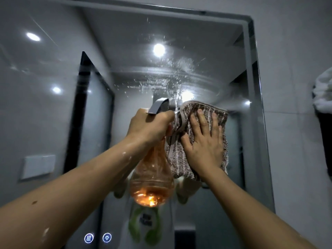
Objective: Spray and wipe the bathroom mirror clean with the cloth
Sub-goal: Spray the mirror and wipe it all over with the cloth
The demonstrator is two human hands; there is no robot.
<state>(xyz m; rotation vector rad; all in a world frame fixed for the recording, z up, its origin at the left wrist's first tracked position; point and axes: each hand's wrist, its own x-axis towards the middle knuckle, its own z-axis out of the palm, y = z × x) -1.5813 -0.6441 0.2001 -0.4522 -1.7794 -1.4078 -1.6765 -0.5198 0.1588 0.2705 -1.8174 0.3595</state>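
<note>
While left hand (149, 126) grips its neck, spray bottle (152, 177) upright, base down

brown striped cloth (197, 141) flat against the droplet-streaked mirror (125, 60).

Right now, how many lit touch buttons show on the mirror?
2. The wavy-line button and the bulb button glow side by side low on the mirror, left of centre. Others may be hidden.

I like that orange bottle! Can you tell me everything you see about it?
The spray bottle is see-through orange plastic, pear-shaped, with a grey trigger top. A little liquid seems to glow at its bottom. The left hand grips its neck, holding it upright before the mirror, beside the cloth.
</note>
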